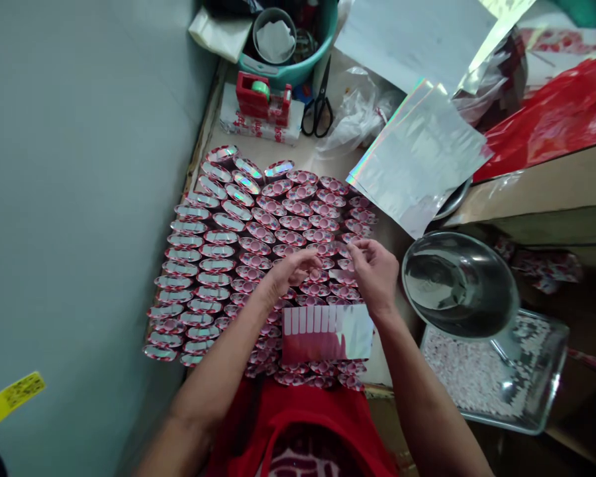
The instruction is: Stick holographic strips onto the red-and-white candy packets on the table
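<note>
Rows of upright packets with oval tops (217, 251) cover the table; those on the left carry pale strips, while many in the middle show pink circles. My left hand (298, 268) hovers over the middle rows, fingers curled and partly apart, nothing visible in it. To its right, my right hand (372, 265) has thumb and forefinger pinched together; whatever is between them is too small to name. A label sheet (352, 331) lies on the packets below my hands, with a row of pale strips on its left part.
A steel bowl (459, 285) and a glass tray of small pale pieces (467, 371) stand at right. Silvery sheets (420, 156), scissors (319, 106), a red tape dispenser (263, 99) and a teal basin (288, 73) lie beyond the packets. A wall is at left.
</note>
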A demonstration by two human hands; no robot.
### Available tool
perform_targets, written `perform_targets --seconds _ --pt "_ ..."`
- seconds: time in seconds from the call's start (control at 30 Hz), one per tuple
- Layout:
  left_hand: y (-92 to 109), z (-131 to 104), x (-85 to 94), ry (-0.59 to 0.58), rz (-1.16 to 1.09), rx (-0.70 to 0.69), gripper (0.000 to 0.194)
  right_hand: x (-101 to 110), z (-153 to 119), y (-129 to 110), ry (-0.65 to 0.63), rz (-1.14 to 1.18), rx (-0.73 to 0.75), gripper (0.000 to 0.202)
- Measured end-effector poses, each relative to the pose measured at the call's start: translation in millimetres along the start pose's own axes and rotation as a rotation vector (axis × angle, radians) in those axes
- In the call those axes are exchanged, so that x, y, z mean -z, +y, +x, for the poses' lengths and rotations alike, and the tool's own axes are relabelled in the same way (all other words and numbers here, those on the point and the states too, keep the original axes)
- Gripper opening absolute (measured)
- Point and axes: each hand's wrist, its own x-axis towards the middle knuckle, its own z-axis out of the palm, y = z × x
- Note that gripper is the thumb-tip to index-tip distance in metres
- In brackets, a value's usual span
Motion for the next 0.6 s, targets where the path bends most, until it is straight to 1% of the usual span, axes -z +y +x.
perform_targets --seconds 0.07,0.1,0.13,0.2,0.3,0.37,0.5,0.6 --pt "-11 -2 -3.4 0.189 0.009 -0.11 0.05 4 7 3 -0.032 0.066 -0.043 0.035" --pt "-16 -2 -5.2 0.261 0.006 -0.168 0.052 5 9 3 -0.052 0.091 -0.049 0.034" --pt "-19 -2 -7.0 0.299 0.003 -0.213 0.053 5 9 3 -0.065 0.114 -0.052 0.034" --pt "-19 -1 -10.9 0.31 0.003 -0.253 0.055 6 8 -1 -0.086 0.154 -0.057 0.034" --pt "-11 3 -15.8 0.3 -0.023 -0.296 0.055 7 5 -8 -0.133 0.18 -0.056 0.033" --pt "-6 5 -17.3 0.305 -0.034 -0.339 0.053 7 5 -9 -0.163 0.166 -0.026 0.033" --pt "-4 8 -14.0 0.336 -0.026 -0.398 0.041 3 8 -5 -0.204 0.165 0.02 0.033" --pt "-4 11 -6.7 0.37 0.009 -0.414 0.034 -10 17 0 -0.178 0.107 0.045 0.035"
